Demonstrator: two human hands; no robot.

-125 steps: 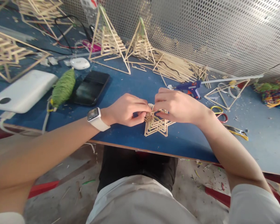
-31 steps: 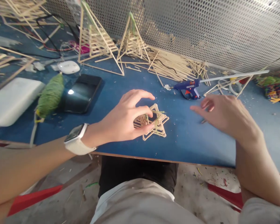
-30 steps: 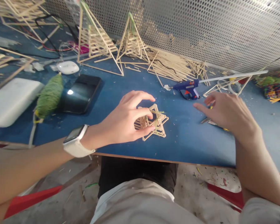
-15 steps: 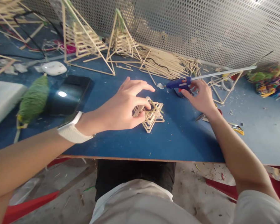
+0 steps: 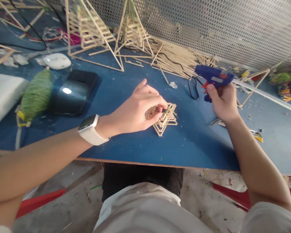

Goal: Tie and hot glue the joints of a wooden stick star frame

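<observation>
A small star-shaped frame (image 5: 160,128) of stacked thin wooden sticks, with a little green at its top, lies on the blue table. Over its left side, my left hand (image 5: 142,108) has its thumb and index finger closed on the upper part of the star; the exact grip is partly hidden behind the fingers. My right hand (image 5: 224,102) is wrapped round the handle of a blue glue gun (image 5: 214,76), raised above the table to the right of the star. Its nozzle points up and left, and a long clear glue stick (image 5: 269,94) sticks out of its back.
Stick pyramids (image 5: 94,35) stand along the back, beside a pile of loose sticks (image 5: 176,60). At left lie a black phone (image 5: 74,94), a green yarn bundle (image 5: 37,94) and a white mouse (image 5: 57,61). A yellow cutter (image 5: 257,136) lies under my right forearm.
The glue gun has been lifted off the table by my right hand and turned, moving right. My left thumb and index finger have come together at the star.
</observation>
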